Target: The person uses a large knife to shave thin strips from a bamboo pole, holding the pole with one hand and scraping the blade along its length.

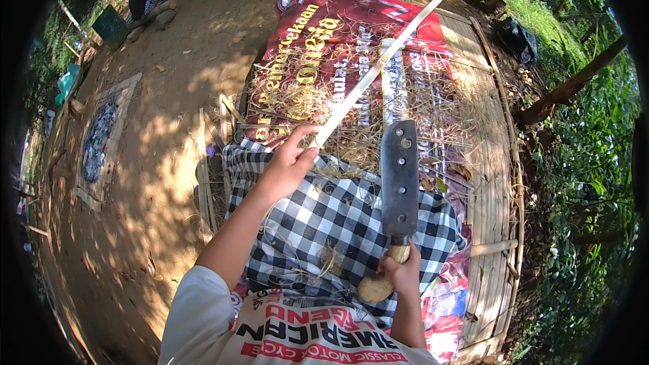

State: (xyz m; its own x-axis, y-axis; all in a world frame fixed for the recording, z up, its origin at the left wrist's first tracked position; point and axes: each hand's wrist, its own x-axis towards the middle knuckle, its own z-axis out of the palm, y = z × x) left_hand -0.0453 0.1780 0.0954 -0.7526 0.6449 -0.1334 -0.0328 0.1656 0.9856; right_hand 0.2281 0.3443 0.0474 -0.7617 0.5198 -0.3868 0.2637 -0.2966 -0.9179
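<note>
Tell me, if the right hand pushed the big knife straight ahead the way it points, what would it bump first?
Probably the bamboo strip held by the left hand. The right hand points the knife up at it, though depth is unclear.

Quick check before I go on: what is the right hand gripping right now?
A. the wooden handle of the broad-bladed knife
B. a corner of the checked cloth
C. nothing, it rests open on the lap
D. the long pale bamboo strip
A: the right hand is closed around the wooden handle of the broad-bladed knife, blade pointing away, while the left hand pinches the bamboo strip.
</note>
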